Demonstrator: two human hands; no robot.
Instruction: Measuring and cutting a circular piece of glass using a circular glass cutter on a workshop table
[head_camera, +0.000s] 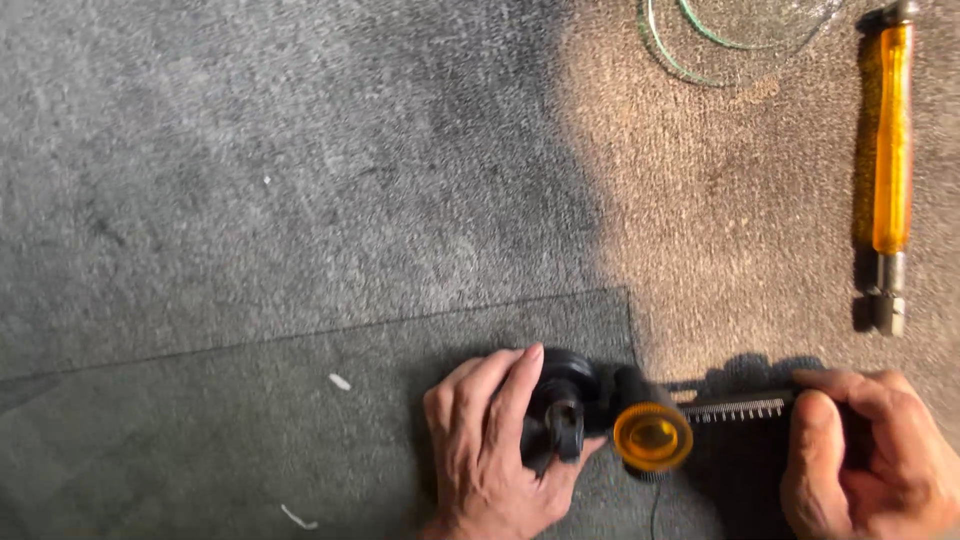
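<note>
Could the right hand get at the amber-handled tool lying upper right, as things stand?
Probably yes. The amber-handled tool lies alone on the carpet, with bare carpet between it and the right hand. But that hand currently grips the toothed bar of the circle cutter, so it would have to let go.

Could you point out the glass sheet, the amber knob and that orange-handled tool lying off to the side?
glass sheet (300, 420), head view, on its bare middle.
amber knob (652, 437), head view, on its round top.
orange-handled tool (892, 150), head view, on the middle of its handle.

grey carpet (250, 180) | glass sheet (300, 420) | amber-handled cutter (892, 150) | curved glass offcuts (730, 40)
</note>
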